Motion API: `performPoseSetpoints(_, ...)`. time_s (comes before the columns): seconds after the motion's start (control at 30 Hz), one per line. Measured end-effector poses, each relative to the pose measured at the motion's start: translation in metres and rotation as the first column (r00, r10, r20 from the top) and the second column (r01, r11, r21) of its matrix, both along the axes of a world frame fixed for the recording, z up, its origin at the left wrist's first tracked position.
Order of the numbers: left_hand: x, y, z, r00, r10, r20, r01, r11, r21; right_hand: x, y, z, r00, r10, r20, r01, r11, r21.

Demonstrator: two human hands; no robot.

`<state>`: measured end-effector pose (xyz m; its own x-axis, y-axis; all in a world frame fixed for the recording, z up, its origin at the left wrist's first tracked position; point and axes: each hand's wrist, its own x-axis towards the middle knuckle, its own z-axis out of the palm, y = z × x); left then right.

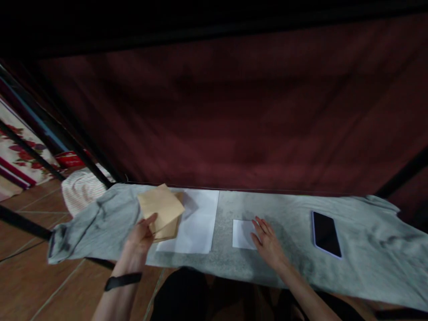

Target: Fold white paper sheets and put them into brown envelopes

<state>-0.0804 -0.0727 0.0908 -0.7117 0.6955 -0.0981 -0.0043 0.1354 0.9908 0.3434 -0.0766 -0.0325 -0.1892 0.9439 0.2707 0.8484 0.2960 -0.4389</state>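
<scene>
Tan paper (162,205) is pinched in the left hand (142,231), nine o'clock from the white slip (242,235). The right hand (267,243), fingers spread, grips nothing at its three-o'clock edge; the slip seems laid out, the tan paper not yet.

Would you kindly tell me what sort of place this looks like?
Perhaps a room in a home, judging by the floral cloth, the tiled floor and the grey cloth spread as a work surface.

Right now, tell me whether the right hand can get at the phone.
Probably yes: the right hand, open at the edge of the small white paper, seems to hold nothing, and only grey cloth shows between it and the phone.
</scene>
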Motion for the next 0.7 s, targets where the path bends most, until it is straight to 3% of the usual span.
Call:
performPoseSetpoints(0.07, 0.05, 0.006, -0.005, 0.899, -0.258, 0.355, 0.252, 0.966, 0.063, -0.015, 0.0, 0.01, 0.974, 0.036, -0.225, -0.055, 0.995, -0.077)
performPoseSetpoints(0.13, 0.108, 0.01, -0.017, 0.772, -0.394, 0.499, 0.335, 0.919, 0.207, -0.031, -0.001, 0.02, 0.875, 0.03, -0.484, -0.133, 0.975, -0.179)
performPoseSetpoints(0.23, 0.182, 0.012, -0.038, 0.657, -0.44, 0.612, 0.368, 0.896, 0.249, -0.048, 0.0, 0.033, 0.59, -0.051, -0.806, -0.269, 0.929, -0.255)
performPoseSetpoints(0.3, 0.211, 0.013, -0.05, 0.623, -0.404, 0.669, 0.338, 0.911, 0.235, -0.052, 0.003, 0.04, 0.38, -0.14, -0.914, -0.314, 0.91, -0.27)
performPoseSetpoints(0.37, 0.226, 0.014, -0.058, 0.59, -0.411, 0.695, 0.338, 0.907, 0.249, -0.052, 0.007, 0.045, 0.275, -0.248, -0.929, -0.288, 0.901, -0.326)
performPoseSetpoints(0.43, 0.232, 0.015, -0.064, 0.566, -0.437, 0.699, 0.361, 0.894, 0.267, -0.049, 0.012, 0.049, 0.223, -0.312, -0.924, -0.248, 0.898, -0.363)
performPoseSetpoints(0.57, 0.235, 0.017, -0.07, 0.565, -0.447, 0.694, 0.384, 0.886, 0.259, -0.045, 0.017, 0.052, 0.164, -0.311, -0.936, -0.227, 0.911, -0.343)
performPoseSetpoints(0.7, 0.23, 0.018, -0.069, 0.551, -0.464, 0.694, 0.416, 0.873, 0.254, -0.047, 0.019, 0.054, 0.128, -0.36, -0.924, -0.268, 0.885, -0.382)
